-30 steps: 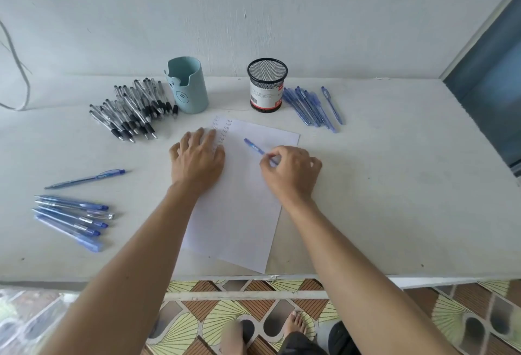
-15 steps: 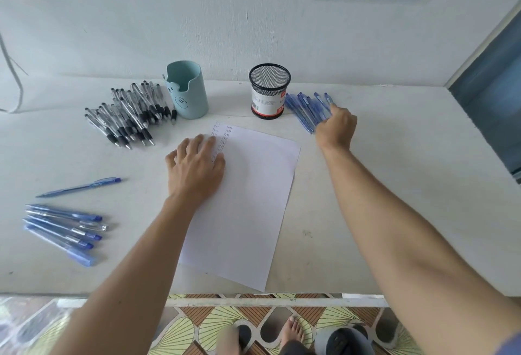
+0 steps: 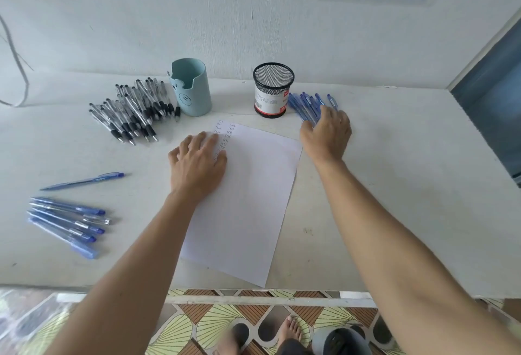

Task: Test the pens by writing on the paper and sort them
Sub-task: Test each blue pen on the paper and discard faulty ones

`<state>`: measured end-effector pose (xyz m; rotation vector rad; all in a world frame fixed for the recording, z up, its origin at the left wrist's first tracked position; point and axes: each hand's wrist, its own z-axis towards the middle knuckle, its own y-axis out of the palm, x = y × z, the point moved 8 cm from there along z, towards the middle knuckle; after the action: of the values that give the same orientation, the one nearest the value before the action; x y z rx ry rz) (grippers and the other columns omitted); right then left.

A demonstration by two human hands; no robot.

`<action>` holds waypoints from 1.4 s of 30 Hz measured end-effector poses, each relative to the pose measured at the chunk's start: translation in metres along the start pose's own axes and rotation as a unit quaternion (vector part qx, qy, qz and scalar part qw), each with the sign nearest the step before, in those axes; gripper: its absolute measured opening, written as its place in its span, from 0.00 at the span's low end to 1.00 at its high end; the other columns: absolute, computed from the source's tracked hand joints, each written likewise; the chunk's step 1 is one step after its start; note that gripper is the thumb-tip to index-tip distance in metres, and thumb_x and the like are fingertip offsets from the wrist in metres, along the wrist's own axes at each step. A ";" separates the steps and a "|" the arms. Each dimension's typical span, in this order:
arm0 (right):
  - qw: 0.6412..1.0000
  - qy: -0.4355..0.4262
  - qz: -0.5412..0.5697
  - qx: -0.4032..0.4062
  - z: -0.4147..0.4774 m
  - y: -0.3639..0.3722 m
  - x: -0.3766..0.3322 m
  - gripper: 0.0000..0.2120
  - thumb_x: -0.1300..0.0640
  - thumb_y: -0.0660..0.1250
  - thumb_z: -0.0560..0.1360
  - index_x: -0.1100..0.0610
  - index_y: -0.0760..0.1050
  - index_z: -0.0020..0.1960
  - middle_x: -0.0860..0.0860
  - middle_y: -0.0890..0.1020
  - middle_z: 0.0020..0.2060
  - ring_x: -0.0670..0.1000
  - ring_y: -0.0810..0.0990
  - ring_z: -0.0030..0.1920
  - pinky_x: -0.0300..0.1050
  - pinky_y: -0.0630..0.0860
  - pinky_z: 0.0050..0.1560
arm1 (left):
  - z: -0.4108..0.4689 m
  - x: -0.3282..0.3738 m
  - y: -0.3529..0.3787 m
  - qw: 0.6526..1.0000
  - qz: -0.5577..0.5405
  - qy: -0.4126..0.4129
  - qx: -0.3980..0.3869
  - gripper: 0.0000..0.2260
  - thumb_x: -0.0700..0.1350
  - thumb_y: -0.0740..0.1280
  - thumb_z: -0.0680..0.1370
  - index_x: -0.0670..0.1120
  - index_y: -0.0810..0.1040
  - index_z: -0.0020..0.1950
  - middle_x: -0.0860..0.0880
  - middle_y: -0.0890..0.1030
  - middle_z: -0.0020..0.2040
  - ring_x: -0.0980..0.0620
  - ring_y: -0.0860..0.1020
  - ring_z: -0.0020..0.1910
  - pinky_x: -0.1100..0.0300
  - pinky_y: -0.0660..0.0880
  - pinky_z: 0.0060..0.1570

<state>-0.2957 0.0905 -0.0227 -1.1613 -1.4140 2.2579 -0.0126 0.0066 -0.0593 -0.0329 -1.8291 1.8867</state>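
Two hands down: one pinning the paper [image 3: 253,199], one on the blue pens [image 3: 306,105].
Left hand [image 3: 197,162] lies flat, fingers spread, on the paper's upper corner; right hand [image 3: 327,131] rests with loose, spread fingers on the pens beside the mesh cup [image 3: 273,89] (none visibly pinched). My worry: a careless sweep could roll them across the surface [image 3: 394,185] and muddle the sorting.

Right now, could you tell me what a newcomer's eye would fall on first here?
The left hand lies flat on the white paper mid-table. The right hand touches the blue pens beside the mesh cup, and a heap of black-grip pens lies left of the teal cup.
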 end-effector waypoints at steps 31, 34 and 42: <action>0.910 -0.272 -0.122 -0.288 -0.154 0.060 -0.070 0.29 0.39 0.45 0.83 0.45 0.46 0.82 0.48 0.44 0.81 0.51 0.40 0.80 0.53 0.36 0.78 | -0.071 -0.042 -0.096 0.933 -0.222 0.147 0.244 0.07 0.41 0.60 0.84 0.44 0.74 0.61 0.43 0.82 0.49 0.51 0.80 0.46 0.60 0.74 0.48; 0.914 -0.272 -0.123 -0.276 -0.155 0.061 -0.070 0.28 0.40 0.43 0.84 0.45 0.46 0.82 0.48 0.44 0.81 0.51 0.40 0.80 0.54 0.36 0.78 | -0.067 -0.039 -0.098 0.863 -0.460 0.046 0.206 0.11 0.48 0.55 0.85 0.54 0.76 0.52 0.52 0.70 0.33 0.54 0.66 0.29 0.60 0.64 0.30; 0.921 -0.270 -0.113 -0.259 -0.156 0.059 -0.072 0.27 0.42 0.45 0.84 0.45 0.48 0.81 0.48 0.47 0.81 0.51 0.42 0.80 0.53 0.37 0.78 | -0.071 -0.040 -0.077 0.572 -0.801 -0.134 0.117 0.25 0.52 0.49 0.80 0.45 0.65 0.24 0.49 0.55 0.24 0.51 0.49 0.26 0.59 0.46 0.28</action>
<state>-0.1237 0.1218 -0.0703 -0.4287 -2.3221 2.1863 0.0738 0.0553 -0.0061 1.5110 -0.8020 0.6325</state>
